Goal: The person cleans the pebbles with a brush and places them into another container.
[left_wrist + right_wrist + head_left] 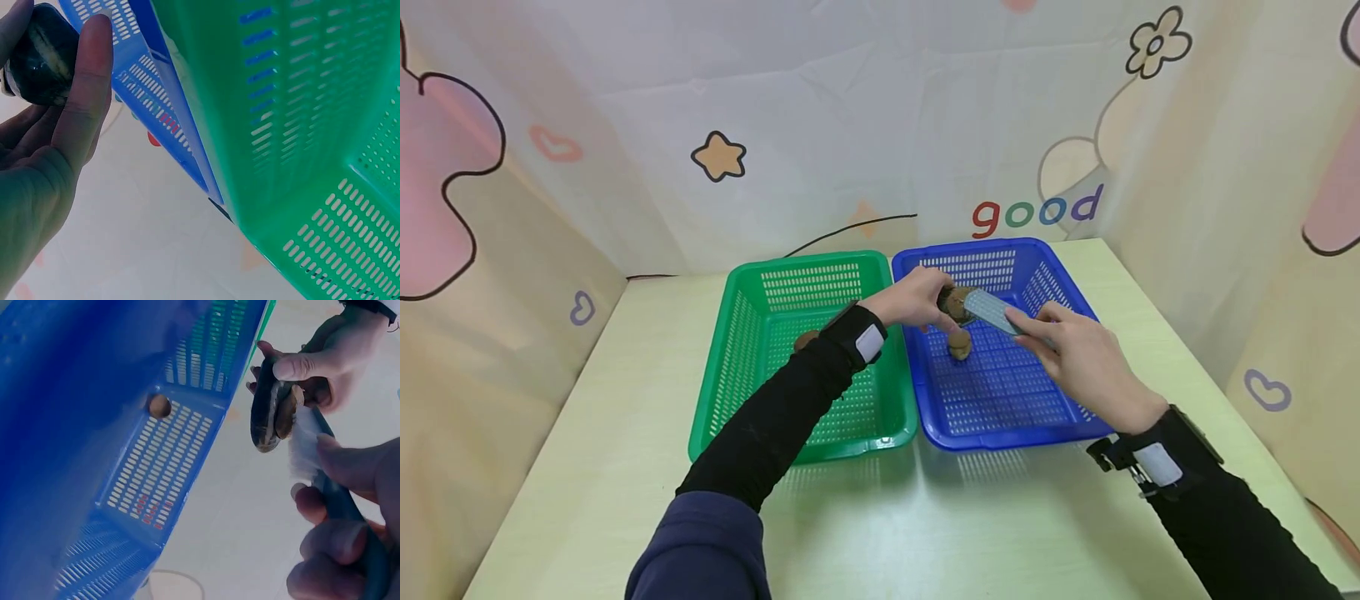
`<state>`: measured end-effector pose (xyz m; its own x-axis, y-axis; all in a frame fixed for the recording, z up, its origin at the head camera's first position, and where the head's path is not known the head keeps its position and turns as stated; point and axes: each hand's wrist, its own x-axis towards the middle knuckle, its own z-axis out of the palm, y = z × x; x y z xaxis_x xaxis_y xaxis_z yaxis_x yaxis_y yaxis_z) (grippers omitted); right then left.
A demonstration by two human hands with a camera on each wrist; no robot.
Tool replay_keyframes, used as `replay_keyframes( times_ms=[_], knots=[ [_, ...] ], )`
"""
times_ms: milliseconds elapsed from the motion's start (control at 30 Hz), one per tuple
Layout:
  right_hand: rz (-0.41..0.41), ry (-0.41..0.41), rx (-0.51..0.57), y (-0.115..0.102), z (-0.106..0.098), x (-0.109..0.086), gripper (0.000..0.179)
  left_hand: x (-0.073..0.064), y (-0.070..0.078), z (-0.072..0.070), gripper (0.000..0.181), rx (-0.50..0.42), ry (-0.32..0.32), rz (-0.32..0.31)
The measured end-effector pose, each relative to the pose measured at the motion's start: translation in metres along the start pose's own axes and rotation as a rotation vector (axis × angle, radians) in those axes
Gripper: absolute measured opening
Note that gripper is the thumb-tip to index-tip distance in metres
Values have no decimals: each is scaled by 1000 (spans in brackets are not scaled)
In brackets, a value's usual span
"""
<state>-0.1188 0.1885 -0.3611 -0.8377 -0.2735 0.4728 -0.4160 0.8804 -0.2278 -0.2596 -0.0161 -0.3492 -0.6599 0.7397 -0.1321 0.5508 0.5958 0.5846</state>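
My left hand (917, 298) grips a dark, glossy clam-like shell (45, 55) over the back left of the blue basket (992, 440). A brown patch shows on the shell's side in the right wrist view. My right hand (1082, 358) holds a brush (344, 509) by its blue-grey handle. Its pale bristles (304, 447) are against or very close to the shell; contact is hard to tell. Just below the left fingers, a small brown clam-like shell (959, 345) sits in the blue basket.
Beside it on the left stands a green basket (707, 392), its rim close to the blue one. A brown rounded thing (806, 340) in it is partly hidden by my left forearm. Both baskets stand on a pale table (880, 533), with a printed curtain (820, 108) behind.
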Motion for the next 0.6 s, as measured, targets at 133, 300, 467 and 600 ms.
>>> replay_keyframes(
  times_ms=[133,300,467,600],
  knots=[
    [14,26,12,-2,3,6,40,1,3,2,35,-22,-2,13],
    [-22,5,60,-5,8,5,41,2,2,2,33,-61,4,26],
    [-47,-4,14,-1,4,-4,40,1,-1,1,43,-7,-1,4],
    [-4,19,-15,2,1,-1,39,0,0,3,48,-5,-16,16]
  ],
)
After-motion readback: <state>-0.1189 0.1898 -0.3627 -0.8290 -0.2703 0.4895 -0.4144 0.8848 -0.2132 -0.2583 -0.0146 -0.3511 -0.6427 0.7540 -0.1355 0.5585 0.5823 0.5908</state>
